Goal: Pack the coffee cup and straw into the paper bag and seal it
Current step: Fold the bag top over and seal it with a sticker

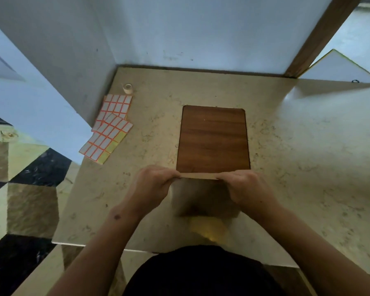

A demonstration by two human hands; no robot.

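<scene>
Now both hands, left hand [153,181] and right hand [242,184], pinch the paper bag [203,197] top; best crease it evenly before sealing.

Desk [308,146]: beige marble top. White wall [201,28] at 12 o'clock; wooden post [316,37] at 1 o'clock. Floor [30,189], 9 o'clock: black-and-beige tiles. Lighting dim.
</scene>
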